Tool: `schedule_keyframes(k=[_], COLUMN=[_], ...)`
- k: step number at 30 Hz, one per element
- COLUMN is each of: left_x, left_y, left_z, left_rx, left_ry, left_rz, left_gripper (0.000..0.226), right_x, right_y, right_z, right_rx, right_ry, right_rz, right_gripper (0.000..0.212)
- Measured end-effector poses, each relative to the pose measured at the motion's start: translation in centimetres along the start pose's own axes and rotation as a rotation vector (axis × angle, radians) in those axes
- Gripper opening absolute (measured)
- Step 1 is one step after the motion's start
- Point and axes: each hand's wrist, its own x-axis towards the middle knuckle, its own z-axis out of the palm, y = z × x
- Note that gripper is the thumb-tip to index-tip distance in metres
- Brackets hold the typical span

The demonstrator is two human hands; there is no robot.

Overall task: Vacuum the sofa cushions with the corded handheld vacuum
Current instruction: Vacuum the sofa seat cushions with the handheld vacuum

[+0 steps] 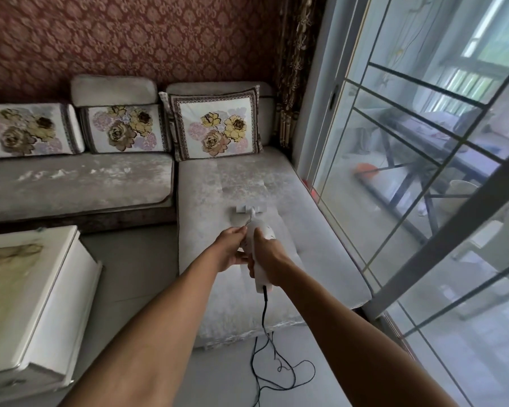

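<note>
A white corded handheld vacuum lies over the pale grey chaise cushion of the sofa, its flat nozzle resting on the fabric. My right hand grips the vacuum's handle from the right. My left hand holds the vacuum's body from the left. The black cord drops from the handle's rear end over the cushion's front edge and loops on the floor.
A second seat cushion runs off to the left. Three floral pillows lean against the backrest. A cream coffee table stands at the left. Glass sliding doors border the chaise on the right.
</note>
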Motion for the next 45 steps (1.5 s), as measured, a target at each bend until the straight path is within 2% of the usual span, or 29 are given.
schedule_keyframes(k=[8,16,25,31,34,38,40,43,45], left_x=[-3.8,-4.8,-2.1,2.1,5.6,10.5,12.9,16.2,18.1], left_y=[-0.1,-0.7,1.5,3.9,5.8,8.6,10.3,12.5,13.7], left_z=[-9.2,-17.1,-21.5,-23.4,-24.6,-26.2,-27.2,-28.9,-29.9], left_rx=[-0.037,-0.122,-0.128,-0.112,-0.096,-0.09,-0.07,-0.057,-0.053], left_ry=[0.111,0.163,0.161,0.138,0.131,0.136,0.135,0.118,0.115], left_rz=[0.018,0.01,0.008,0.009,-0.007,-0.006,-0.018,-0.021,-0.019], left_gripper=[0.017,0.033,0.04,0.036,0.038,0.04,0.04,0.041,0.04], right_x=[-1.3,-2.2,4.7,7.2,10.6,14.5,17.3,22.2,24.4], right_y=[1.1,1.0,0.1,-4.1,-6.4,-9.6,-11.4,-13.2,-14.5], right_z=[9.4,17.0,23.1,24.5,25.3,26.7,28.0,30.0,31.2], right_rx=[-0.06,-0.103,-0.126,-0.064,-0.044,-0.006,0.002,-0.009,-0.018], right_ry=[-0.058,-0.111,-0.003,-0.045,-0.048,-0.099,-0.089,-0.056,-0.041], right_rz=[-0.048,-0.043,0.009,0.065,0.109,-0.009,0.022,0.107,0.125], right_gripper=[0.069,0.061,0.091,0.072,0.068,0.043,0.051,0.076,0.08])
